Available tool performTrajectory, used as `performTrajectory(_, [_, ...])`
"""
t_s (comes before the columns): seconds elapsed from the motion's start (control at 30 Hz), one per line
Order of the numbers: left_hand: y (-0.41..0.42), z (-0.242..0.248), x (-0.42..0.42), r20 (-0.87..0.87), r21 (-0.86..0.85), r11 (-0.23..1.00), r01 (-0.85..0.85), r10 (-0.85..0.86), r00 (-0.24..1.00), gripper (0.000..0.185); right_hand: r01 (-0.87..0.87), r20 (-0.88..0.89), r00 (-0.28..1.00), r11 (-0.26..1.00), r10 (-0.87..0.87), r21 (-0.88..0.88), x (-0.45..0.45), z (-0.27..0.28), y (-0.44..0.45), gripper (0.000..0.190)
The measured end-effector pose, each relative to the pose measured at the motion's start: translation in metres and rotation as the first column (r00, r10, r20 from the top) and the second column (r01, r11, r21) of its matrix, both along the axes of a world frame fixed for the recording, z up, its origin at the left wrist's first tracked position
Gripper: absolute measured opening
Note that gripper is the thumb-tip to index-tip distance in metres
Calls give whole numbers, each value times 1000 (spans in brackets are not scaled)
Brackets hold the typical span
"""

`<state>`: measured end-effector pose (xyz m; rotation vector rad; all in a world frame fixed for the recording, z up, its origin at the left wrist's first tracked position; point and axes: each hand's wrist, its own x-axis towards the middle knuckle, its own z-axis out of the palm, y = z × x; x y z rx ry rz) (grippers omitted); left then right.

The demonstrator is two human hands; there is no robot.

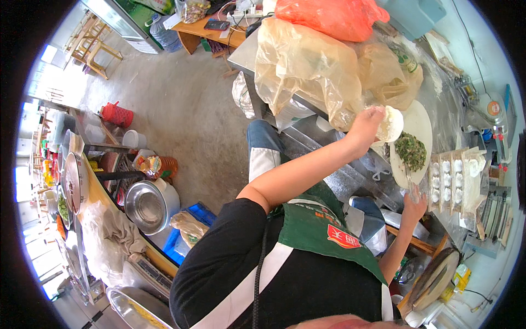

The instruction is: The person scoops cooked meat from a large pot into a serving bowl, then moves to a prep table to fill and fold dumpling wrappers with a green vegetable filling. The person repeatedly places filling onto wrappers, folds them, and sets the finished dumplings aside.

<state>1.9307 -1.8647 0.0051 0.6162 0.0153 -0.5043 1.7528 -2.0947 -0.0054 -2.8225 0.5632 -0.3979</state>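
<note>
My left hand (368, 128) grips a round, white, flour-dusted piece (393, 123), seemingly a dough wrapper, held by its edge. Just below it, a mound of chopped green filling (411, 151) lies on a pale oval board or tray (420, 119). My right hand (414, 203) is closed around the near end of a thin, blurred utensil (409, 177), which reaches up to the filling. Right of that hand, small white dumplings or dough pieces (447, 181) sit in rows in a divided tray (436, 199).
Translucent plastic bags (308, 70) and a red bag (328, 18) crowd the far side of the floury metal table (446, 123). A round wooden board (435, 279) leans at lower right. At left, a metal basin (144, 207) and an oil bottle (160, 166) stand near a side table.
</note>
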Motion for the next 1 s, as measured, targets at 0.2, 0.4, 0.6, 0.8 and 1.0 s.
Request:
performTrajectory(0.2, [4, 8, -24, -183, -269, 961, 70, -122, 976, 32, -45, -39, 998, 987, 40, -156, -5, -5, -11, 38])
performTrajectory(0.4, [4, 3, -51, -105, -175, 975, 134, -154, 982, 29, -3, -62, 998, 994, -4, -107, -5, -4, -15, 41])
performTrajectory(0.6, [16, 19, -69, -46, -164, 971, 176, -186, 981, 27, 55, -11, 998, 982, -57, -179, -14, 7, -9, 44])
performTrajectory(0.8, [64, 17, -72, -30, -22, 981, 195, -195, 980, 28, 13, 31, 1000, 977, -6, -215, -5, 39, 13, 38])
performTrajectory(1.0, [141, 2, -44, -58, 91, 972, 218, -213, 975, 27, -48, 321, 946, 998, 55, -30, 64, 65, 107, 30])
